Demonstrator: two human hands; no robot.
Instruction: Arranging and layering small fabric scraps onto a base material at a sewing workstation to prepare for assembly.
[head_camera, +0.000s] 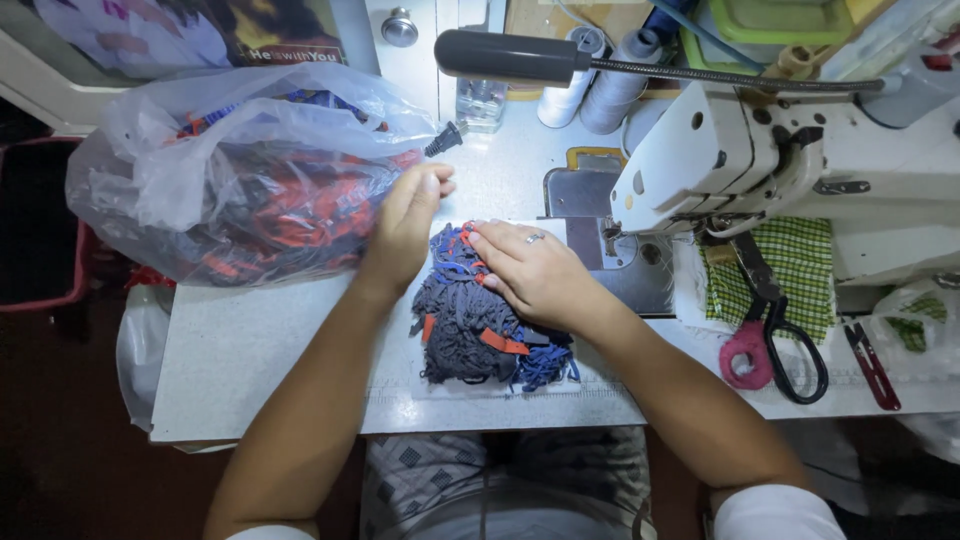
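Note:
A heap of dark grey, blue and orange fabric strips (470, 330) lies on the white sewing table (260, 350) in front of me. My right hand (535, 272), with a ring on one finger, rests flat on the heap's upper right, fingers pointing left. My left hand (405, 225) lies just left of the heap's top, fingers extended and together, its back against a clear plastic bag (240, 180) stuffed with orange and blue fabric. Neither hand grips anything that I can see.
A white sewing machine (790, 160) stands at the right, its needle area (615, 240) just right of my right hand. Black-handled scissors (790, 345), a pink object (745, 355), green checked cloth (800, 265), red snips (872, 365), thread cones (600, 85) and a lamp arm (520, 58) surround it.

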